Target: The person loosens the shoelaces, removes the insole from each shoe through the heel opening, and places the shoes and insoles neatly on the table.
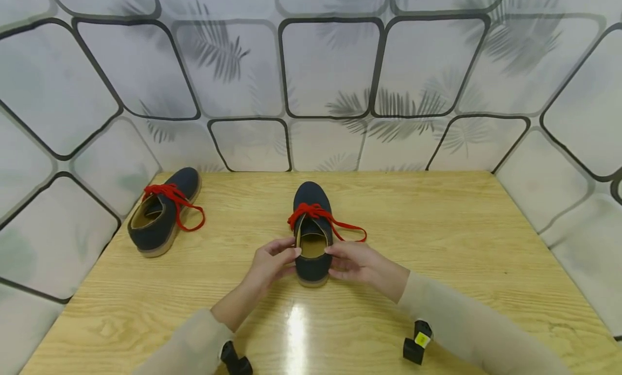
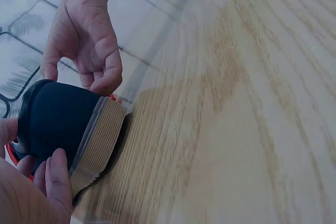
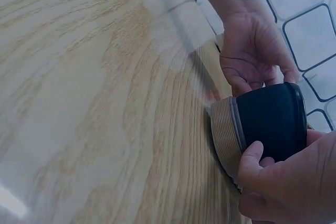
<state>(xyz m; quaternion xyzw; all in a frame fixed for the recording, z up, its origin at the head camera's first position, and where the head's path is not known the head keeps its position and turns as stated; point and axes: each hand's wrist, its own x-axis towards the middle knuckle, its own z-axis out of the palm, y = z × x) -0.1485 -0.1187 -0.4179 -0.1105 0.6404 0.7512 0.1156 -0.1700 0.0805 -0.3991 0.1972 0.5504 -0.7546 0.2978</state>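
Observation:
A dark navy shoe [image 1: 313,268] with a tan sole stands upright on the table, its toe pointing away from me and its red laces [image 1: 313,210] trailing to the right. My left hand [image 1: 272,261] grips its left side near the heel, thumb at the opening's rim. On the opposite side, my right hand [image 1: 357,261] pinches the collar between thumb and fingers. The left wrist view shows the rounded heel and ridged sole [image 2: 102,140] close up, low over the wood. A matching navy shoe [image 1: 154,232] lies apart at the far left, untouched.
The light wooden table [image 1: 461,229] is bordered by a patterned cloth backdrop [image 1: 330,67] at the back and both sides. The other shoe's red lace loop [image 1: 194,223] spreads over the wood at left. Black devices [image 1: 415,342] are strapped at both wrists.

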